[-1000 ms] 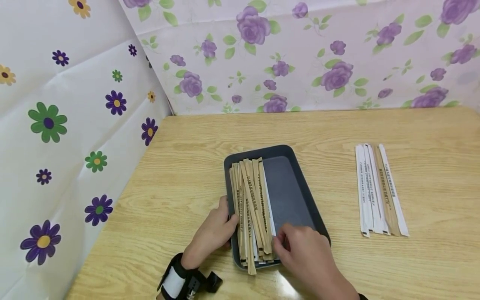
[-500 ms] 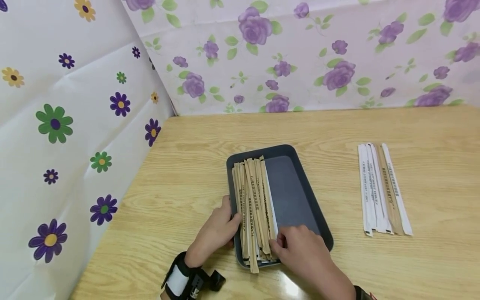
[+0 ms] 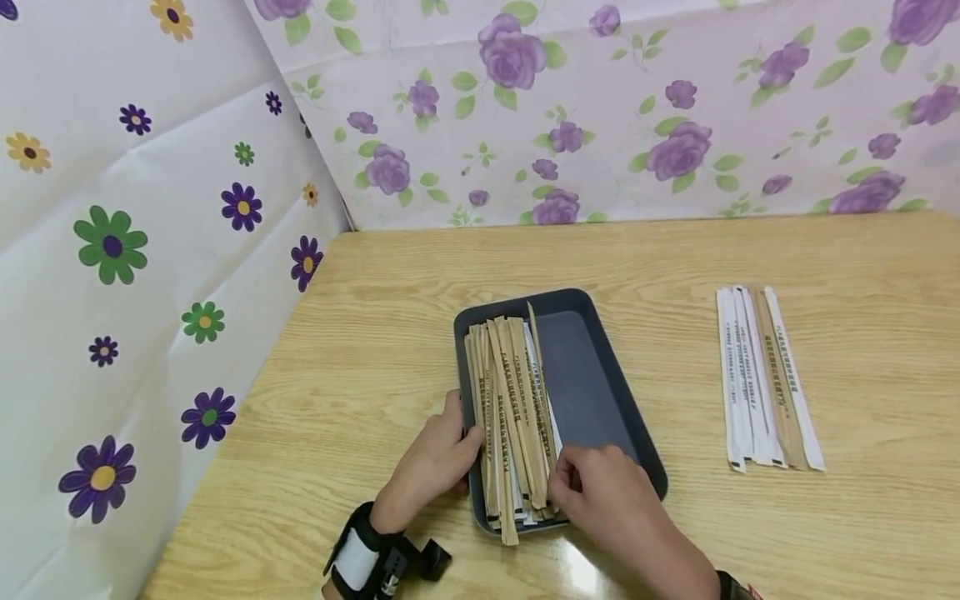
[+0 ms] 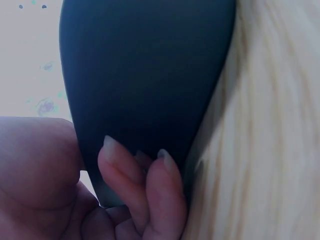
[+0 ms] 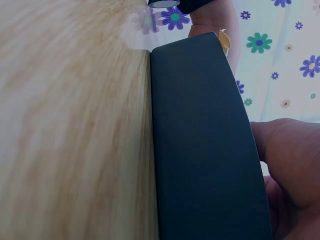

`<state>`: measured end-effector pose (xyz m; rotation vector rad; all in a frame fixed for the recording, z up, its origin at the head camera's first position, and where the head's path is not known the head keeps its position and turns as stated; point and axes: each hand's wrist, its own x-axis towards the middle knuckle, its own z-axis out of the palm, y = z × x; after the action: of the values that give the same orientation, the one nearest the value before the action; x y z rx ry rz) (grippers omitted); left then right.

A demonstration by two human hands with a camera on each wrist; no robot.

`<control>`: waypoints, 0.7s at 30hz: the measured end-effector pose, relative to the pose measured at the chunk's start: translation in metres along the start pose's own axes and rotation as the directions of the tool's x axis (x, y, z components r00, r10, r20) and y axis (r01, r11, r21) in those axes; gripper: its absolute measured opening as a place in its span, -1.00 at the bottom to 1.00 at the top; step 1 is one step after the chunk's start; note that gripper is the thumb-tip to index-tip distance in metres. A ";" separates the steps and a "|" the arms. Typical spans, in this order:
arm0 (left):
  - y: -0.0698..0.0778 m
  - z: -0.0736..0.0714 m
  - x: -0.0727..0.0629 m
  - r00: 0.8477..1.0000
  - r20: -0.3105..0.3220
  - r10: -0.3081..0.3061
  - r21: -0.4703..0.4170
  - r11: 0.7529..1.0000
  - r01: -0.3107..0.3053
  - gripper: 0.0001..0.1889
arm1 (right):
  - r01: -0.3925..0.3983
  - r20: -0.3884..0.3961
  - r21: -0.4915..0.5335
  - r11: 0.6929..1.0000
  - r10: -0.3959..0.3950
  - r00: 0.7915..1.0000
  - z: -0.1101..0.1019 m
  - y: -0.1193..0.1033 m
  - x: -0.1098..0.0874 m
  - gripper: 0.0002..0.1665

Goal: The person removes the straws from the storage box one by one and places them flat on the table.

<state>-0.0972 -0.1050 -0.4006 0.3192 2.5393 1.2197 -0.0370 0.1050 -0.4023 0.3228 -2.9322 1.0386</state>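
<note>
A dark grey tray point(image 3: 600, 392) lies on the table, its left half filled with a pile of paper-wrapped straws point(image 3: 498, 417), mostly brown with a few white. My left hand point(image 3: 431, 458) holds the tray's left side, thumb at the rim; in the left wrist view its fingers point(image 4: 167, 187) rest against the outer wall. Over the tray's near right part, my right hand point(image 3: 611, 492) pinches the near end of a brown paper-wrapped straw point(image 3: 542, 367), which stands slightly apart from the pile's right edge. Its fingertips are hidden behind the tray wall point(image 5: 205, 140) in the right wrist view.
To the right, several white straws point(image 3: 738, 375) and one brown straw point(image 3: 778, 392) lie side by side on the wooden table point(image 3: 390, 333). A black strap with a small camera point(image 3: 431, 560) sits at the left wrist. Flowered sheets point(image 3: 450, 108) stand behind and to the left.
A brown straw at the pile's right edge has shifted right and up under my right hand, exposing white ones beside it. The left hand stays at the tray; the view has shifted slightly.
</note>
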 end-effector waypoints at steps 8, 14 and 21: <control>0.000 0.000 0.000 1.000 0.004 -0.010 -0.012 1.000 0.011 -0.49 | 0.070 -0.027 0.051 0.996 -0.068 0.997 -0.012 0.006 0.000 -0.66; 0.000 -0.001 0.000 1.000 0.002 -0.021 -0.013 1.000 0.021 -0.51 | 0.080 -0.061 0.056 0.995 -0.077 0.995 -0.027 0.016 -0.002 -0.65; 0.000 0.000 0.000 1.000 0.006 -0.015 -0.010 1.000 0.015 -0.53 | 0.198 -0.141 0.098 0.975 -0.184 0.973 -0.045 0.032 -0.010 -0.62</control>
<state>-0.0977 -0.1049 -0.4004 0.3002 2.5250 1.2238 -0.0360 0.1592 -0.3880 0.5074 -2.6705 1.1490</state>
